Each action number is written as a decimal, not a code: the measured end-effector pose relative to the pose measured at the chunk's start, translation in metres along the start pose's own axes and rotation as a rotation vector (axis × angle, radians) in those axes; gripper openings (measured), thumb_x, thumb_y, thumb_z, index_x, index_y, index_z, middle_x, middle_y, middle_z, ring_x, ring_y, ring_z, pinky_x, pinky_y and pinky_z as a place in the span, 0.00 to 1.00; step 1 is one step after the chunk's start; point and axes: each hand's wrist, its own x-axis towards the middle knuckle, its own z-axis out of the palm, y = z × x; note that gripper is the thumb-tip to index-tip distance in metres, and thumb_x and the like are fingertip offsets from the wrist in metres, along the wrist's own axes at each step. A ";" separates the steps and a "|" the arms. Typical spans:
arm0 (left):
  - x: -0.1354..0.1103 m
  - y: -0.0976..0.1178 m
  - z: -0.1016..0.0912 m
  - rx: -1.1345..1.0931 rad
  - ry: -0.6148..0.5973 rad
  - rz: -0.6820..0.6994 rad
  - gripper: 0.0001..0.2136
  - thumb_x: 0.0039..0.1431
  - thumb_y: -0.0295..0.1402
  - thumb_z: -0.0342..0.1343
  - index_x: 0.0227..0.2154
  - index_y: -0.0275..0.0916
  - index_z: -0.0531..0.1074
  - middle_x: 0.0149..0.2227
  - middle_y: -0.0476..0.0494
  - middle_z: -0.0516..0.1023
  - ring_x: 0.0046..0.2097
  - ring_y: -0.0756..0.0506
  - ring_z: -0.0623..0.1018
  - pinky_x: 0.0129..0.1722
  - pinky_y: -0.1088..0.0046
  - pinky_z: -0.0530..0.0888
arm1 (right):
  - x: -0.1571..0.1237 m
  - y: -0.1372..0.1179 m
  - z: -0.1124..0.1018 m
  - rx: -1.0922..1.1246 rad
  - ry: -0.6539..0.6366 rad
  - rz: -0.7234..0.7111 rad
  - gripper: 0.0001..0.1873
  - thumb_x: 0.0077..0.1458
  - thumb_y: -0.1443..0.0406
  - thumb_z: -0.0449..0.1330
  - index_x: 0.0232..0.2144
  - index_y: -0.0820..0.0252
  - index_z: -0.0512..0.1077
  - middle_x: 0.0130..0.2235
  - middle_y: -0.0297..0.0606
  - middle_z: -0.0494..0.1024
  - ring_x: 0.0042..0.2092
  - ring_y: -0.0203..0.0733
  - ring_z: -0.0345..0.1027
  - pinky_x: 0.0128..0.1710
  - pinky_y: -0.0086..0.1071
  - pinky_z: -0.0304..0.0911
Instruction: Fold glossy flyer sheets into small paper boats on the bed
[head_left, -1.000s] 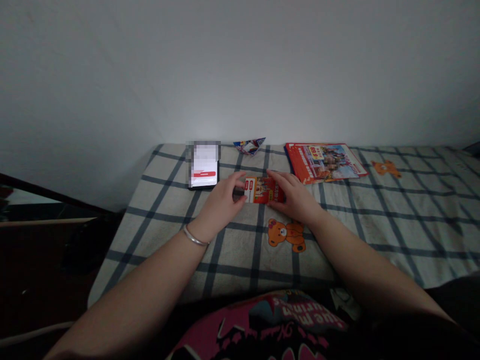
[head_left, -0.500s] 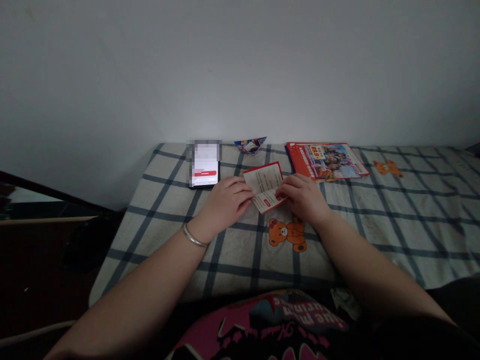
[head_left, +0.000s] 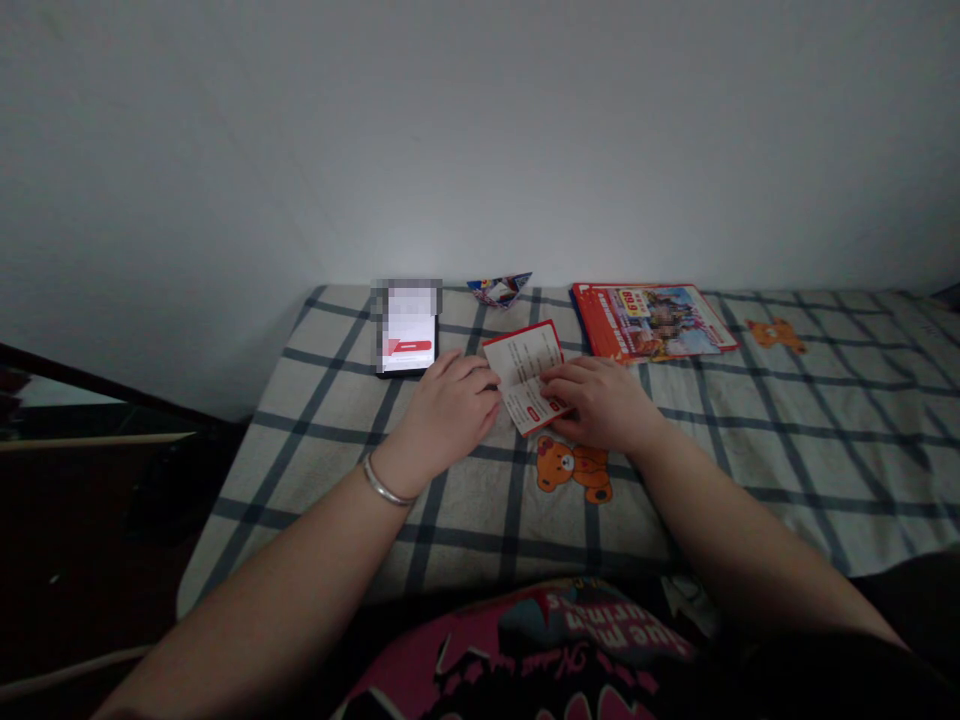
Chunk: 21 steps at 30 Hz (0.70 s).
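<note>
A small printed paper sheet (head_left: 520, 365), white with red edges and a crease across its middle, lies at a slant between my hands. My left hand (head_left: 455, 408) is closed at its left edge, the fingertips bent against the paper and the thumb mostly hidden. From the other side my right hand (head_left: 600, 402) grips the lower right part, fingers on top of the print and thumb underneath. Past my left fingers lies a phone (head_left: 409, 335) with a lit screen, partly blurred out. A folded paper piece (head_left: 500, 289), blue and multicoloured, rests beyond the sheet.
A stack of red printed leaflets (head_left: 654, 322) lies to the right, near the wall (head_left: 480, 140). A checked cloth (head_left: 465, 520) with printed bears covers the table. The table's left edge drops off to a dark floor area.
My right fingers have slid further over the sheet and flattened it. The sheet has opened out and tilted slightly. My left hand has shifted slightly, its fingers a little raised.
</note>
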 end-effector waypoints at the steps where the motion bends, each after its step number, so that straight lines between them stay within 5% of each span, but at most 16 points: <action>1: 0.000 0.000 0.000 0.000 -0.003 -0.011 0.05 0.61 0.30 0.58 0.35 0.41 0.79 0.43 0.47 0.80 0.50 0.40 0.73 0.56 0.53 0.66 | 0.000 -0.001 0.000 -0.006 -0.003 0.001 0.13 0.50 0.61 0.65 0.38 0.59 0.77 0.49 0.41 0.79 0.47 0.53 0.72 0.44 0.45 0.65; 8: 0.002 0.001 -0.003 -0.007 0.041 -0.038 0.05 0.60 0.29 0.56 0.32 0.36 0.77 0.39 0.41 0.76 0.44 0.40 0.74 0.46 0.58 0.74 | 0.000 -0.001 0.001 0.012 -0.014 -0.036 0.10 0.55 0.64 0.62 0.40 0.58 0.77 0.50 0.40 0.80 0.48 0.50 0.73 0.42 0.40 0.67; 15: 0.000 0.004 -0.004 0.022 0.145 -0.089 0.15 0.60 0.27 0.56 0.50 0.42 0.73 0.64 0.37 0.62 0.64 0.33 0.62 0.60 0.47 0.66 | -0.002 0.005 0.008 0.163 0.009 -0.184 0.14 0.61 0.69 0.56 0.44 0.51 0.78 0.50 0.32 0.80 0.51 0.42 0.74 0.45 0.36 0.68; 21: 0.000 0.002 0.000 0.006 0.077 -0.044 0.09 0.60 0.30 0.59 0.43 0.42 0.77 0.65 0.44 0.63 0.67 0.31 0.57 0.64 0.43 0.60 | -0.002 0.021 0.015 0.306 0.084 -0.179 0.12 0.59 0.70 0.59 0.38 0.47 0.79 0.43 0.26 0.83 0.52 0.44 0.74 0.65 0.53 0.49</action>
